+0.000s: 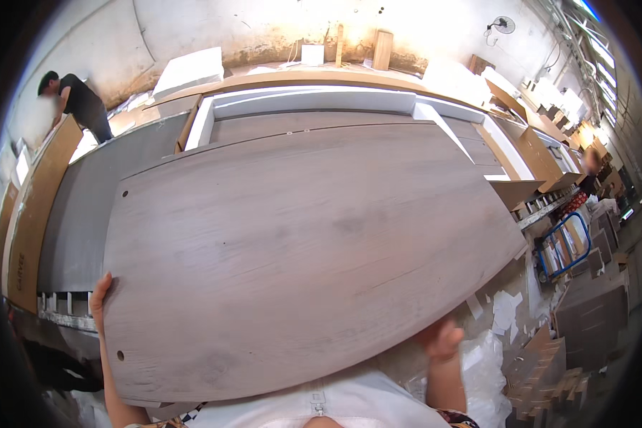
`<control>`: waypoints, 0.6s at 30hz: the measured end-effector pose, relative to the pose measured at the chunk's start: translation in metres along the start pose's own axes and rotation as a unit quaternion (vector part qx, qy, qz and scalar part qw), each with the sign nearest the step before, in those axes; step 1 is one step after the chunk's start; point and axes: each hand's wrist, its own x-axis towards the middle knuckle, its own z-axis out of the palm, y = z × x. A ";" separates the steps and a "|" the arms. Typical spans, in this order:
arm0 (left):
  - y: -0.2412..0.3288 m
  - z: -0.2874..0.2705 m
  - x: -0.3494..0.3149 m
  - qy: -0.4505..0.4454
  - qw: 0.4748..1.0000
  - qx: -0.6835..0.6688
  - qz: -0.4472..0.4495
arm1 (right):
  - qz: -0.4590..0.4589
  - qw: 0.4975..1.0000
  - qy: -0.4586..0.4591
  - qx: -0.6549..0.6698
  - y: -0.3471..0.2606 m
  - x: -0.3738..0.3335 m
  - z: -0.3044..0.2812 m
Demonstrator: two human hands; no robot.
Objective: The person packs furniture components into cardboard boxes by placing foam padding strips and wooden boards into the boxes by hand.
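Observation:
A large grey-brown wood-grain panel [299, 257] fills the middle of the head view, tilted in front of my body. Two dark round holes show near its left edge. My left hand [100, 298] grips that left edge, thumb on the near side and the other fingers hidden behind. At the lower right edge, my right hand [444, 342] holds the panel from beneath, its fingertips partly covered by the board. Beyond the panel's far edge lies an open carton [378, 80] lined with white foam strips [314, 100], with more wood-grain boards inside.
A dark grey board [75, 214] and an upright cardboard sheet [39, 221] stand at the left, above a roller conveyor [68, 319]. A person [85, 103] bends at the far left; another [590, 171] is far right. A blue-framed cart [567, 246] and plastic wrap [485, 371] lie right.

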 end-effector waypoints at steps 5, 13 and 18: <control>0.002 0.040 0.000 0.095 0.995 -0.035 0.001 | -0.094 0.945 0.284 -0.132 -0.142 0.071 -0.134; 0.021 0.032 -0.009 0.138 0.981 0.128 0.039 | 0.211 0.717 0.122 -0.653 -0.199 0.183 -0.088; 0.063 0.040 -0.008 0.089 0.967 0.238 0.015 | 0.202 0.655 0.117 -0.719 -0.199 0.207 -0.064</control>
